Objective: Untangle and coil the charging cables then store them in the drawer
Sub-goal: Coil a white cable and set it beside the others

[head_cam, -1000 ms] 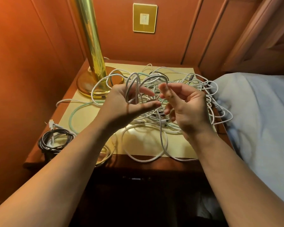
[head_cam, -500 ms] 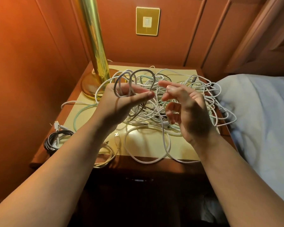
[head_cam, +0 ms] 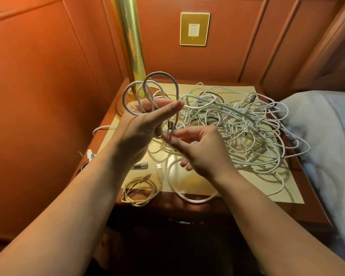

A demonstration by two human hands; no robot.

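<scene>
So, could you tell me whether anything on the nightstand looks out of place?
Yes: a tangled heap of white and mint cables sprawls over the nightstand, and one white loop hangs past its front edge, where it could slip off.

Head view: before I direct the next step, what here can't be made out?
- Drawer: front in deep shadow; open or closed unclear.
- Dark coiled cable: mostly hidden by the left forearm.
- Right hand grip on the white cable: fingertips overlap, exact pinch unclear.
- Cable tangle: individual cables impossible to count.
- Lamp: top cut off by the frame edge.
</scene>
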